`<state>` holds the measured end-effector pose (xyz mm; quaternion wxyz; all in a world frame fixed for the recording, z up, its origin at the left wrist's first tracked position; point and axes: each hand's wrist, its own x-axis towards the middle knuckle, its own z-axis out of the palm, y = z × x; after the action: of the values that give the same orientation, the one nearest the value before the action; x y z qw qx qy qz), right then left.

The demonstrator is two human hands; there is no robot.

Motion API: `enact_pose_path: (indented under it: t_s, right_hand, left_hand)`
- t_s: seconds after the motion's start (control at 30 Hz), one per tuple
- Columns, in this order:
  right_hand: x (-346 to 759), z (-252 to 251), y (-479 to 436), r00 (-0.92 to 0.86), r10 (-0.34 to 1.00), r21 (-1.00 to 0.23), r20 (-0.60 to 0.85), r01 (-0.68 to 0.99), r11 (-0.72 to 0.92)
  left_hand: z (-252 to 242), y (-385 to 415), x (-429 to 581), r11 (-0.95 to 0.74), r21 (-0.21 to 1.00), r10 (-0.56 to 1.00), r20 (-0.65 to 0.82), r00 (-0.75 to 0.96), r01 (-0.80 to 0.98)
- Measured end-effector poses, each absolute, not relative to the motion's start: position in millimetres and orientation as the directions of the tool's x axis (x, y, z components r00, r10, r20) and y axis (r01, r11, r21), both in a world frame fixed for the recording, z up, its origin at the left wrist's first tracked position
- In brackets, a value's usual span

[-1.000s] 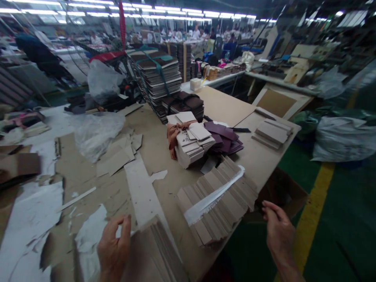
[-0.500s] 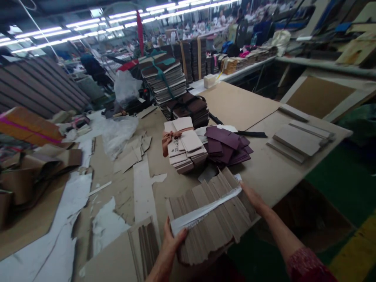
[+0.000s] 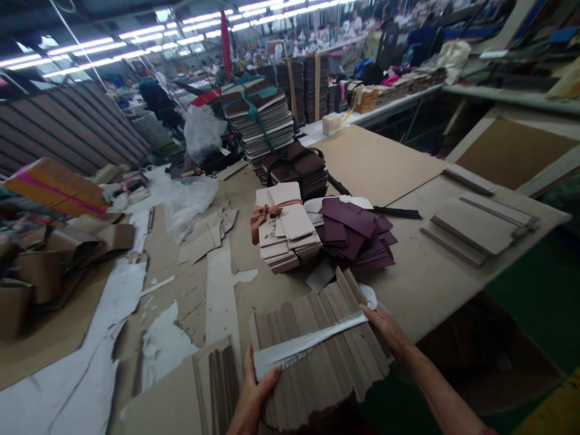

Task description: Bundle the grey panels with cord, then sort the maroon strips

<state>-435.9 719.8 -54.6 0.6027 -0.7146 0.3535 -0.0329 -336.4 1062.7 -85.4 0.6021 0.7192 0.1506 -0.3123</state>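
A thick bundle of grey-brown cardboard pieces [image 3: 312, 362], set on edge, lies at the table's near edge. A white strip [image 3: 312, 339] runs along its top from end to end. My left hand [image 3: 256, 383] grips the bundle's left end, thumb on top near the strip. At the right end, my right hand [image 3: 385, 329] is closed on the bundle, its fingers by the loose end of the strip; the far fingers are hidden. Just beyond lie a tied stack of pale pieces [image 3: 287, 223] and a loose pile of dark purple pieces [image 3: 357, 232].
Another cardboard stack [image 3: 181, 386] lies at the near left. Flat grey boards [image 3: 480, 226] rest on the right. Behind stand a tall strapped stack [image 3: 260, 121] and a dark brown tied stack [image 3: 296, 169]. Torn white paper [image 3: 165, 344] and a clear plastic bag [image 3: 188, 205] lie left.
The right hand has shifted slightly down along the bundle's right end, and the strip's end there stands up more. Both hands still hold the bundle. The view has turned a little.
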Motion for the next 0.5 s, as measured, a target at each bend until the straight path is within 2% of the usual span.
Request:
enact_pose_path:
  t_s: [0.13, 0.3, 0.5]
  right_hand:
    - [-433.8, -54.3, 720.7, 0.751, -0.432, -0.852, -0.499, -0.517, 0.084]
    - [-437.0, -54.5, 731.9, 0.782, -0.341, -0.853, -0.522, -0.489, 0.184]
    - [-429.9, -62.4, 765.9, 0.809, -0.326, -0.866, -0.490, -0.493, 0.077]
  left_hand:
    - [-78.9, 1062.3, -336.7, -0.200, 0.769, -0.169, -0.637, 0.752, 0.607]
    - [-79.5, 1073.9, -335.8, -0.215, 0.771, -0.131, -0.631, 0.765, 0.600]
    - [-80.6, 1108.4, -329.4, -0.325, 0.770, -0.016, -0.585, 0.811, 0.549]
